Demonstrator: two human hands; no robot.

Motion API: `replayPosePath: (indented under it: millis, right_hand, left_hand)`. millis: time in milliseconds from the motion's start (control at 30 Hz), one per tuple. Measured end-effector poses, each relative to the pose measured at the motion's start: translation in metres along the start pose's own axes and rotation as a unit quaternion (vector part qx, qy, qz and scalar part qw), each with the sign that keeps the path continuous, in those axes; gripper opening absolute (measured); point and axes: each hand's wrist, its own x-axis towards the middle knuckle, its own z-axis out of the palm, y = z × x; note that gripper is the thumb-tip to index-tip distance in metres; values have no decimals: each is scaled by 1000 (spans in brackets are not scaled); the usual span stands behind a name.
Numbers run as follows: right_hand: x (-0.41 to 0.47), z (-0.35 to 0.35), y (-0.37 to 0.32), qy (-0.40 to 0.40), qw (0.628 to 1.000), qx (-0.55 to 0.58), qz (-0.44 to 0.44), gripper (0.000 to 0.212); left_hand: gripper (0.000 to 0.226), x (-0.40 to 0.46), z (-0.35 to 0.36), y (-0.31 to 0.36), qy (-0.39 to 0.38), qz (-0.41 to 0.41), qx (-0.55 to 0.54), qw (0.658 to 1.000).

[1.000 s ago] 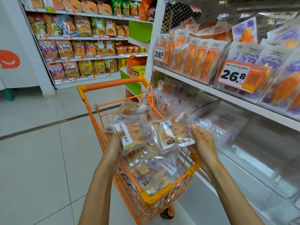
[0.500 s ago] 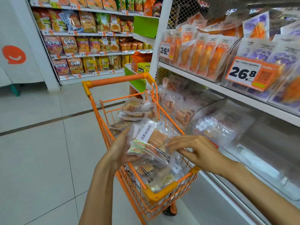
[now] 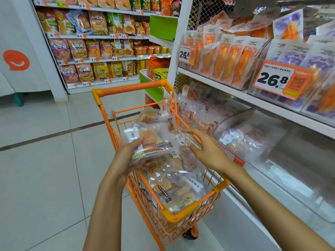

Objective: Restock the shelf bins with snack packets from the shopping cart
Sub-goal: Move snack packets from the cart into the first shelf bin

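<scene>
The left hand (image 3: 125, 158) is gripping a clear snack packet (image 3: 150, 142) over the orange shopping cart (image 3: 181, 214), thumb lying on top; its other fingers are hiding beneath the packet. The right hand (image 3: 204, 149) is hovering just beside it with fingers spread and loose, holding nothing. More packets are lying heaped in the cart, their print too small to read. A clear shelf bin (image 3: 235, 118) of similar packets is sitting to the right, its contents blurring behind glare.
</scene>
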Motion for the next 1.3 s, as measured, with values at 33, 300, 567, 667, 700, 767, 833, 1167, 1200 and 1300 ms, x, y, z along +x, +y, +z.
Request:
replayPosePath:
  millis: [33, 300, 567, 667, 700, 767, 833, 1167, 1200, 1300]
  right_hand:
    - [3, 4, 3, -31, 999, -5, 43, 43]
    - [-7, 53, -4, -189, 958, -192, -98, 78]
    - [-25, 36, 4, -182, 939, -239, -166, 38]
    - [-36, 15, 12, -231, 952, -175, -102, 37]
    - [-37, 8, 14, -249, 956, -136, -78, 36]
    - [-42, -5, 14, -246, 968, -23, -45, 29]
    - [-47, -14, 11, -151, 983, 102, -20, 23]
    - [-51, -12, 20, 62, 882, 393, 252, 29]
    - [-51, -11, 21, 77, 867, 420, 256, 30]
    - [-51, -18, 18, 94, 810, 512, 269, 24]
  left_hand:
    - [18, 2, -1, 0, 38, 12, -20, 999]
    - [17, 1, -6, 2, 153, 83, -117, 978]
    - [24, 2, -8, 2, 108, 71, -130, 983]
    - [27, 5, -5, 0, 96, 66, -127, 985]
    - [28, 5, -4, 0, 91, 63, -126, 986]
    - [29, 6, 0, -3, 78, 58, -120, 988]
    - [28, 7, 3, -5, 68, 49, -115, 990]
    - [26, 8, 17, -9, 65, 49, -91, 993]
    - [25, 8, 19, -10, 71, 46, -82, 993]
    - [24, 6, 26, -10, 70, 55, -70, 994]
